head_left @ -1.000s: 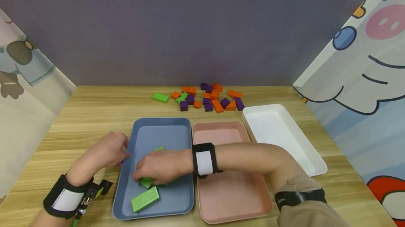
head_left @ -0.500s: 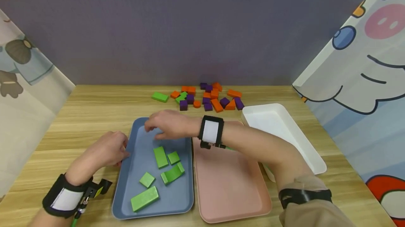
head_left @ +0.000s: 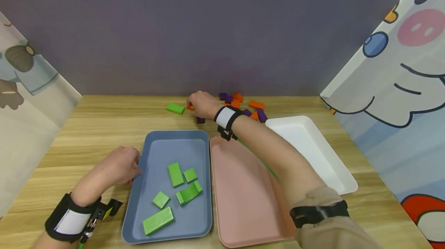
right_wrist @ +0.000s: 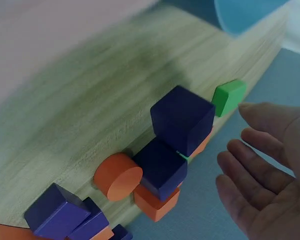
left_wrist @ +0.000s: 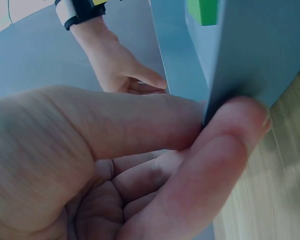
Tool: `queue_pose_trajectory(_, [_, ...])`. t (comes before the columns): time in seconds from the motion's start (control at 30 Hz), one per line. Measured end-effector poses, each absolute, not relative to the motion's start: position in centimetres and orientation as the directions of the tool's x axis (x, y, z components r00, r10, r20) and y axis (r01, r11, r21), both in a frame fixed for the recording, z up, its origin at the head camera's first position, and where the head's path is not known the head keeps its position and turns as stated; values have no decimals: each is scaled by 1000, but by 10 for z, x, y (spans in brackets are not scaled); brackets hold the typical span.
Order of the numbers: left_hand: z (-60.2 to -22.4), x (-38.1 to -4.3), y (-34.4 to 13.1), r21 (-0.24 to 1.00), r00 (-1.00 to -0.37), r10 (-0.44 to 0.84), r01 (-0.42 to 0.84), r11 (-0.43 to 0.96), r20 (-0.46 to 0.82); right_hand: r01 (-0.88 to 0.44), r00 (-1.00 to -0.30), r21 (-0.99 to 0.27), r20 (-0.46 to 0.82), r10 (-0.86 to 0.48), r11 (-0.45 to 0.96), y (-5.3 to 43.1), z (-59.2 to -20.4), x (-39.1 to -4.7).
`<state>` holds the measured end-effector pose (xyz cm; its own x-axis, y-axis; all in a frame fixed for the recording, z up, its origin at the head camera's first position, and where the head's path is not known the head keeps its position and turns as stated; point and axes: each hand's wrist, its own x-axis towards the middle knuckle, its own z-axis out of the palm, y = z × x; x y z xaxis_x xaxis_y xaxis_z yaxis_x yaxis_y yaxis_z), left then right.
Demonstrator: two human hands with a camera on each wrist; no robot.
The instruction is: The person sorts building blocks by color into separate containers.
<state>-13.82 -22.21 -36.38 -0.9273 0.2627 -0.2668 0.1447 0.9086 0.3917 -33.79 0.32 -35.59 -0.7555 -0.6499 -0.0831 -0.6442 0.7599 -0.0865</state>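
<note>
L hand (head_left: 119,166) pinches shallow rectangular blue tray (head_left: 174,144); R hand (head_left: 205,105), grip apart: imo reach slow w/o bumping front dark purple cube (right_wrist: 182,119).

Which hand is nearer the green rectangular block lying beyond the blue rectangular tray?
Right. The right hand is just right of the green block; the left hand is farther, pinching the left rim of the blue tray.

Head view forward and down, close wrist views toward fingers (left_wrist: 202,172), all sharing blue tray (head_left: 163,150)
</note>
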Motion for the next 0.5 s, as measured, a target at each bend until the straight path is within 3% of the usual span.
queue_pose_trajectory(0.5, [-365, -138, -219, 391, -929, 281, 173, 904, -240, -529, -842, 46, -154, -517, 847, 4, -372, -343])
